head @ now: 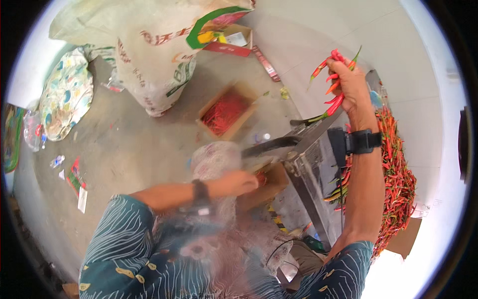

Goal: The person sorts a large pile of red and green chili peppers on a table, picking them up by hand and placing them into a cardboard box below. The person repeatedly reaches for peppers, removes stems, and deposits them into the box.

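Note:
My right hand [345,80], at the upper right, is closed around several red and orange chili peppers [334,106], some with green stems, above the end of a dark metal frame [298,149]. Blurred by motion, my left hand [244,183] is over my lap, beside a cardboard box [278,179] with some red chilies inside; whether it holds anything cannot be told. A large heap of red chilies [396,179] lies to the right, partly behind my right forearm.
A cardboard box of red chilies [224,112] stands on the floor ahead. Beyond it are a large white woven sack [149,74], a red box with yellow items [231,50] and a narrow red carton [267,64]. A patterned cloth bag [67,93] and plastic bottles lie at the left.

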The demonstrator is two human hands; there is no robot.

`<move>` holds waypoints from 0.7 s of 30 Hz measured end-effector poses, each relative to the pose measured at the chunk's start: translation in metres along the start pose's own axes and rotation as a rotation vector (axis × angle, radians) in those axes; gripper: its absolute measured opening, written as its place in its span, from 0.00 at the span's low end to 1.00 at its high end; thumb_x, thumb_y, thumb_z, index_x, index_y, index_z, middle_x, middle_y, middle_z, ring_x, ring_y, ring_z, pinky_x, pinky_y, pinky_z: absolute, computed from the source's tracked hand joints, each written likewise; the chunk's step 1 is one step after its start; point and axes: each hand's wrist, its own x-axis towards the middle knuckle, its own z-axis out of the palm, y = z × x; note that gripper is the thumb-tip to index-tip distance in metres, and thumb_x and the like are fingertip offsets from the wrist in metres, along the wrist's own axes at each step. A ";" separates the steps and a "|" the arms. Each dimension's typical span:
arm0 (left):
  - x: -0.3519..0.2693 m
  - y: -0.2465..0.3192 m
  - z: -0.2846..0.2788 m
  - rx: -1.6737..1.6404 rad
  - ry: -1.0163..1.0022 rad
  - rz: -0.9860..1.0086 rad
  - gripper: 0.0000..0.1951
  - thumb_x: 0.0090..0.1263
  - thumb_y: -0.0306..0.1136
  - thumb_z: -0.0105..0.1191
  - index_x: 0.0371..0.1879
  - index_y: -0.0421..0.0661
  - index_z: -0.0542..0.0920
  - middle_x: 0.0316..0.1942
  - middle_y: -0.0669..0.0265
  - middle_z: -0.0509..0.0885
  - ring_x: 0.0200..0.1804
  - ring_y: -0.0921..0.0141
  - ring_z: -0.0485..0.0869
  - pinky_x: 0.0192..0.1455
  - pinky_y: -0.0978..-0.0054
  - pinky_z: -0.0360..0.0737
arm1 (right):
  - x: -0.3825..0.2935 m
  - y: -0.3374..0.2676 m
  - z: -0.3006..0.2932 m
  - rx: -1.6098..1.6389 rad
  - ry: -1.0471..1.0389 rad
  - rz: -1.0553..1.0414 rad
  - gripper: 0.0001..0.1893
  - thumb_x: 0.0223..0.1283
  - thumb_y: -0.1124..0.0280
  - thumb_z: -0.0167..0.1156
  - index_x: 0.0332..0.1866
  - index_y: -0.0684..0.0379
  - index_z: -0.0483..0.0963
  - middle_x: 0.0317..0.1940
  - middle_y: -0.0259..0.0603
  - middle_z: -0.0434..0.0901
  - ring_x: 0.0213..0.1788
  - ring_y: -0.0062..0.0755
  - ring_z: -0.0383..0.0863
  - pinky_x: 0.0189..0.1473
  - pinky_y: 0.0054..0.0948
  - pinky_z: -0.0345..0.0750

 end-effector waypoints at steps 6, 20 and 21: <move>0.011 0.019 -0.016 -0.083 0.062 -0.065 0.08 0.69 0.33 0.51 0.39 0.43 0.81 0.31 0.62 0.85 0.36 0.70 0.84 0.42 0.72 0.79 | -0.007 0.004 -0.030 0.153 -0.141 0.120 0.05 0.59 0.67 0.62 0.34 0.54 0.74 0.19 0.23 0.67 0.15 0.11 0.60 0.15 0.16 0.55; 0.083 0.235 -0.061 -0.324 0.251 0.216 0.19 0.71 0.28 0.48 0.60 0.41 0.69 0.40 0.66 0.81 0.35 0.77 0.80 0.30 0.81 0.79 | -0.129 -0.014 -0.086 0.239 -0.336 0.088 0.09 0.61 0.70 0.58 0.43 0.62 0.75 0.33 0.35 0.80 0.25 0.19 0.78 0.26 0.20 0.75; 0.090 0.240 -0.055 -0.373 0.184 0.204 0.18 0.71 0.28 0.47 0.60 0.41 0.69 0.43 0.65 0.80 0.36 0.77 0.80 0.31 0.80 0.80 | -0.135 -0.012 -0.098 0.256 -0.305 0.065 0.10 0.61 0.70 0.59 0.45 0.61 0.74 0.34 0.35 0.80 0.25 0.22 0.79 0.28 0.24 0.79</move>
